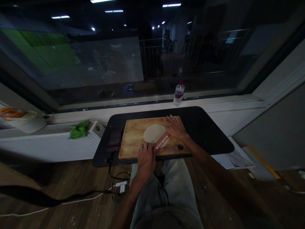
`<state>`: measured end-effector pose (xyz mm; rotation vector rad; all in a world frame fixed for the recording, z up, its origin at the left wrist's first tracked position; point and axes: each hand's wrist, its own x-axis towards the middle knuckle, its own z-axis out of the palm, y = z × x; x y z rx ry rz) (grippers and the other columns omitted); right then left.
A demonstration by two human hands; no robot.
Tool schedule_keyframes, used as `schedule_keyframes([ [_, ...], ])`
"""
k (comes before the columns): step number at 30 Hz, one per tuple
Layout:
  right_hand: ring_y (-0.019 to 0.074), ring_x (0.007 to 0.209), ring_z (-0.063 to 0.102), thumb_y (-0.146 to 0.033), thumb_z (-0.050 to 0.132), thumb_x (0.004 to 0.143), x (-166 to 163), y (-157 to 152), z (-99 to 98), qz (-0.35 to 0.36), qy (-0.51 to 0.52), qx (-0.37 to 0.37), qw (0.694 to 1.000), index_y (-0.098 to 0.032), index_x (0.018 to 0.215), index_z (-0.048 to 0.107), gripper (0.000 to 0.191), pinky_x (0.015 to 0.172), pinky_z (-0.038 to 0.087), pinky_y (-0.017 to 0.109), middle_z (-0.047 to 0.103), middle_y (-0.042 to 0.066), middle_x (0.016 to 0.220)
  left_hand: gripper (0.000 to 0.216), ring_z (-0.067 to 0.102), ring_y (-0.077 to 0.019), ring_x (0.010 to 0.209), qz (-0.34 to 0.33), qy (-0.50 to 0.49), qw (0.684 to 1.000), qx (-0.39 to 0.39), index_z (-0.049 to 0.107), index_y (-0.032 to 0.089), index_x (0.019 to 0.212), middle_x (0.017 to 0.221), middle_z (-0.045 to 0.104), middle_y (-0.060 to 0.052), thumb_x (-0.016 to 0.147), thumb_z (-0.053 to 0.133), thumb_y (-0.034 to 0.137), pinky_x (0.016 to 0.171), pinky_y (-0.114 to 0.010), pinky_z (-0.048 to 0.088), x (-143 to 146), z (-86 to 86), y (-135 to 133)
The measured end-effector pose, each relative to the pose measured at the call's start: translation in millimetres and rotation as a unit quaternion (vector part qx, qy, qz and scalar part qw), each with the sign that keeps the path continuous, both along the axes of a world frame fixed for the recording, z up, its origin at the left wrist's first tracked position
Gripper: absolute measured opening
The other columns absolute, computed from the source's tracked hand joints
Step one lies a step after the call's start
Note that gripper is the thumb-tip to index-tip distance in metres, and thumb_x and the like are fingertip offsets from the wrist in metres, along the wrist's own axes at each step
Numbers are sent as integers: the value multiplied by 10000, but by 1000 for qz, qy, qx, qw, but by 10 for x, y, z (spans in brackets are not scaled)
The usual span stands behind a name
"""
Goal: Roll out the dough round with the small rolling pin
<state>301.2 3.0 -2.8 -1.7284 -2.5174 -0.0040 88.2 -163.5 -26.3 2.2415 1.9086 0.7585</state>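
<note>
A rolling pin [162, 141] with an orange-and-white printed label lies slantwise across a round, flat sheet of dough [153, 133]. The dough rests on a wooden cutting board [133, 128]. My left hand [145, 155] is closed over the pin's near left end, fingers curled at the board's front edge. At the far right end, my right hand [175, 128] presses on the pin, its fingers reaching forward over the board. Both pin ends are hidden under my hands.
The board lies on a black table [207, 135] with a dark, blurred object [114, 140] at its left. A water bottle [178, 93] stands on the windowsill. A green cloth [79, 128] lies on the radiator [59, 146]. Cables and a white plug [122, 185] hang below the table.
</note>
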Motion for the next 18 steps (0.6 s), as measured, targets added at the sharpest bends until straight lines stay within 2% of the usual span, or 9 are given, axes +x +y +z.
schedule_keyframes([
  [3,344,1763,288,-293,443,1121,61,-40,-34,-2,-2,-5,1000,-195,1745,535,638,1442,172,590,410,120,1854,255,651,-309,1146,-12,-14,1000,4,721,249,1296,1253,699,-124,1166,502,231,994,-464,573,49,47,-83],
  [6,337,1766,280,-311,428,1149,120,-42,-132,-9,2,8,1000,-190,1746,532,619,1450,163,567,392,114,1865,286,638,-314,1142,-6,-3,1000,-5,719,243,1329,1245,693,-132,1148,506,185,996,-463,562,130,98,-155],
  [11,342,1735,354,-353,400,1168,208,1,-289,14,37,37,999,-196,1730,556,603,1433,224,610,477,122,1821,352,604,-317,1176,28,70,996,-57,701,219,1351,1299,665,-127,1031,632,89,1028,-457,534,273,187,-242],
  [18,323,1718,380,-350,352,1166,366,-50,-404,36,90,74,993,-191,1740,544,626,1427,261,598,519,114,1797,510,595,-331,1189,23,118,990,-78,682,246,1426,1346,660,-120,947,752,86,1049,-487,523,358,224,-298],
])
